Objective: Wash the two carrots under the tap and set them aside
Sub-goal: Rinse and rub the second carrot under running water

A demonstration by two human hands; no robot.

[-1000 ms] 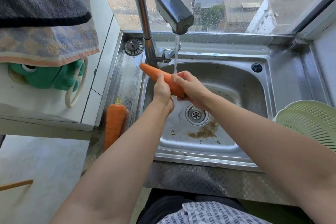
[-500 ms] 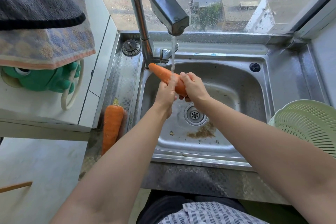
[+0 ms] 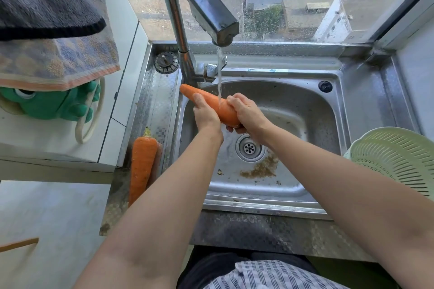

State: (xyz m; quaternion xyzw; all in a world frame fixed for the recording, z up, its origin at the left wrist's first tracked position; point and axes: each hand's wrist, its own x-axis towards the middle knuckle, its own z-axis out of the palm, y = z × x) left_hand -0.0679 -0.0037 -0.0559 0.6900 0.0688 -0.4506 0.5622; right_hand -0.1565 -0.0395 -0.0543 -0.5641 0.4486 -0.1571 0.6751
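Rinsing: You hold one carrot (image 3: 211, 101) over the sink (image 3: 293, 105), its narrow tip pointing left toward the foot of the tap (image 3: 211, 14). The thin stream (image 3: 219, 73) lands on the carrot between your hands.
Left grip: Your left grip (image 3: 206, 115) is curled on the carrot's middle, with a finger lying along the top.
Right grip: Your right grip (image 3: 246, 112) is wrapped round the thick end, fingers folded over it.
Second carrot: The other carrot (image 3: 142, 166) lies lengthwise on the steel bench (image 3: 162, 91) left of the basin, well apart from the water. You cannot tell from here whether it has been washed.
Technique: The stream is narrow, so it likely wets only one band at a time. Slide the carrot lengthwise under it and roll it between your palms, rubbing with the thumbs so every side meets the water.
Tip: The narrow end sits outside the flow and probably needs its own pass.
Risk: Wet carrot skin is apt to be slippery. Hold it low over the basin, so a slip drops it near the drain (image 3: 249, 148) rather than onto the floor.
Setting aside: The pale green colander (image 3: 394, 155) at your right looks a fair place to put it down.
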